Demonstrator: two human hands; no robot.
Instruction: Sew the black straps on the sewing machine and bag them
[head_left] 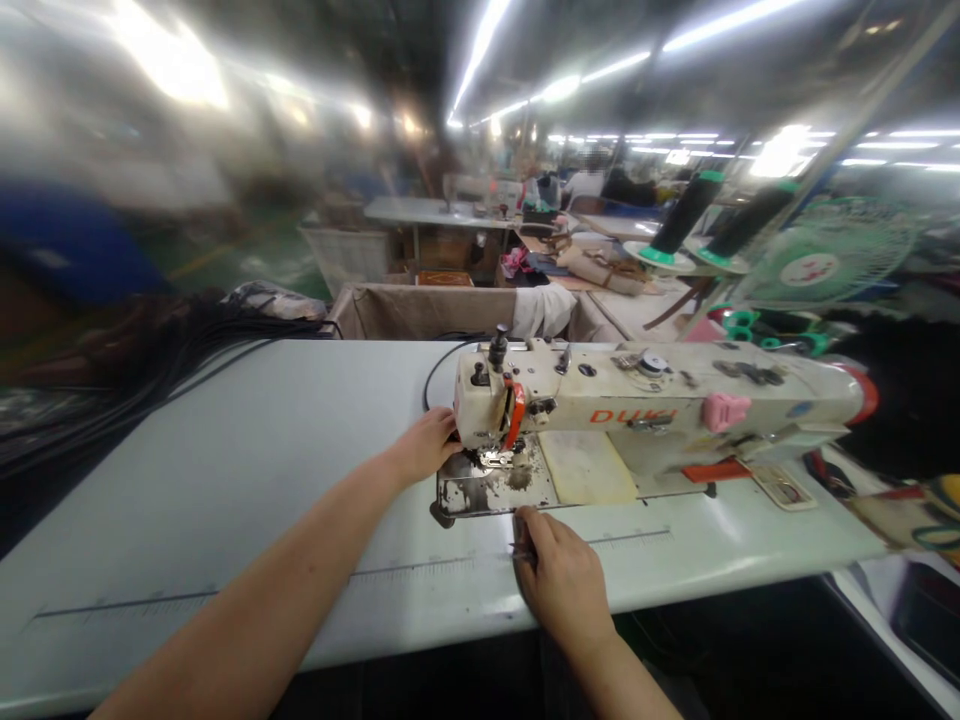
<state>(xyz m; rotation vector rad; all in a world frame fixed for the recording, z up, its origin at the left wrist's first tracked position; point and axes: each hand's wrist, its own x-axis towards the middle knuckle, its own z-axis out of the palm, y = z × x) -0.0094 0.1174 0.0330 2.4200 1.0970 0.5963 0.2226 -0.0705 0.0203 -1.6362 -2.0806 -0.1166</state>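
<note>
**A:** Hands?

**B:** Left hand [424,447] is against the left end of the sewing machine head [645,395], fingers together and curled, grip unclear. Right hand [562,585] is at the front of the metal bed plate [487,490], fingertips [529,522] on its edge. Pinching something small? Cannot tell, the fingers hide it.

**A:** Machine position?

**B:** Set into the tabletop [187,520], right of centre, with the head running right from the left hand. Orange lettering on the arm, partly glared out.

**A:** Anything in the way?

**B:** Left hand covers part of the needle area. A pink clip [724,411] sits on the arm. A black cord [439,365] loops up behind the head. Upper right: two black thread cones [682,215] on stands, green fan [829,250] just beside them. Left edge of the tabletop: bundle of black cables [187,370]. Behind: canvas bin [450,312] with white cloth [544,310] over its rim, then a second sewing table [435,212].
</note>
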